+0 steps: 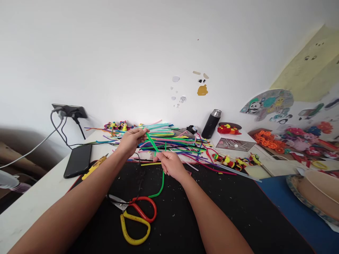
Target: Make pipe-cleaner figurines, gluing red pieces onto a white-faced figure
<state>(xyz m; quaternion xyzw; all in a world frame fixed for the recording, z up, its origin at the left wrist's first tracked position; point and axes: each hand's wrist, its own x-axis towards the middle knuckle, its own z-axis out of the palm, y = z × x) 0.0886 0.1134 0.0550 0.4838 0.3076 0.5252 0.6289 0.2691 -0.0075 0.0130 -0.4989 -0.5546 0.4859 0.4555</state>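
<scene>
Between my two hands a green pipe cleaner strand (pixel 152 142) is stretched at a slant, above the back of the black mat (pixel 225 201). My left hand (pixel 133 140) pinches its upper end. The lower end is held by my right hand (pixel 170 164), its fingers closed. A loose green length hangs below my right hand and curves left toward the mat. Scissors (pixel 136 220) with one red and one yellow handle lie on the mat below my hands. Behind my hands spreads a pile of many-coloured pipe cleaners (pixel 169 135).
A phone (pixel 78 161) and a yellow tool (pixel 94 167) lie at the left. Behind stand a black bottle (pixel 211 124) and a white box (pixel 234 140). Small colourful figures (pixel 241 163) sit at the right, near a round basket (pixel 315 192). Cables run from a wall socket (pixel 70 110).
</scene>
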